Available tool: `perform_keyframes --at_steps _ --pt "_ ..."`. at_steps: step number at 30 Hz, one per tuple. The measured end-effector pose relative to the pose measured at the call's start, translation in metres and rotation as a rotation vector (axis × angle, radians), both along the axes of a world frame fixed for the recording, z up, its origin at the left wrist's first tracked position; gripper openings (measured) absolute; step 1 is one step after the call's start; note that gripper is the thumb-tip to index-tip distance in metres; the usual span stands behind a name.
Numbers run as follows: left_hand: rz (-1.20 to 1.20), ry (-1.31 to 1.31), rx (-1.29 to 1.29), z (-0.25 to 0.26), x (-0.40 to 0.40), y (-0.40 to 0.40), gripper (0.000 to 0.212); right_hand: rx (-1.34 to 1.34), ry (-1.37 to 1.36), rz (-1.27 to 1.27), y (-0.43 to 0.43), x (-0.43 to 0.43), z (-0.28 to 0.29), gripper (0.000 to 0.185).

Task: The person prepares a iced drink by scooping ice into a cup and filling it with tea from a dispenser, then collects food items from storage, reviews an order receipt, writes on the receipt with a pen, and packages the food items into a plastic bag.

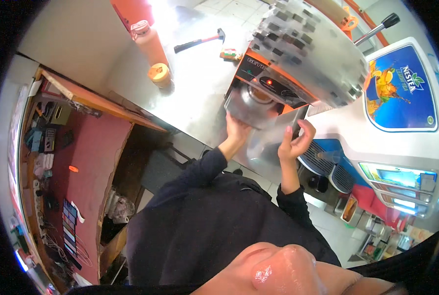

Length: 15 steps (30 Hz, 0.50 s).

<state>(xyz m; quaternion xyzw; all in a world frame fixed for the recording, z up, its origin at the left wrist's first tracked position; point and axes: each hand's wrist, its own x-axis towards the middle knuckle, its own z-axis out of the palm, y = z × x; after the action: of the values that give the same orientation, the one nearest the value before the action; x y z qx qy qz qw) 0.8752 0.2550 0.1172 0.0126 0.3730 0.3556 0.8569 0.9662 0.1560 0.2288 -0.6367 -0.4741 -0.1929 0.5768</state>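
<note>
In front of me stands a cup sealing machine [271,83], black and orange, with a red light lit. A roll of film with dark square marks [289,40] is at its top. My left hand [238,127] holds the near edge of a metal plate [251,110] at the machine's opening, fingers partly hidden beneath it. A round ring shows in the plate, with something brownish inside; what it is I cannot tell. My right hand [296,142] is raised at the machine's right side, fingers curled and apart, with nothing visible in it.
On the metal table [190,110] are a claw hammer [201,40], a bottle [149,42], a yellow-lidded jar [159,75] and a small packet [230,54]. A drink dispenser [341,129] stands at right, and an open wooden cabinet [90,136] at left.
</note>
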Motion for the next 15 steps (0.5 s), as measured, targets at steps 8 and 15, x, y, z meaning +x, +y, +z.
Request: perform_keyframes --at_steps 8,15 --pt "-0.310 -0.075 0.068 -0.002 -0.085 -0.036 0.070 -0.553 -0.174 0.239 0.047 -0.035 -0.002 0.031" --pt "-0.289 -0.467 0.062 -0.039 -0.076 0.014 0.081 -0.788 -0.325 0.294 0.054 -0.025 -0.017 0.041"
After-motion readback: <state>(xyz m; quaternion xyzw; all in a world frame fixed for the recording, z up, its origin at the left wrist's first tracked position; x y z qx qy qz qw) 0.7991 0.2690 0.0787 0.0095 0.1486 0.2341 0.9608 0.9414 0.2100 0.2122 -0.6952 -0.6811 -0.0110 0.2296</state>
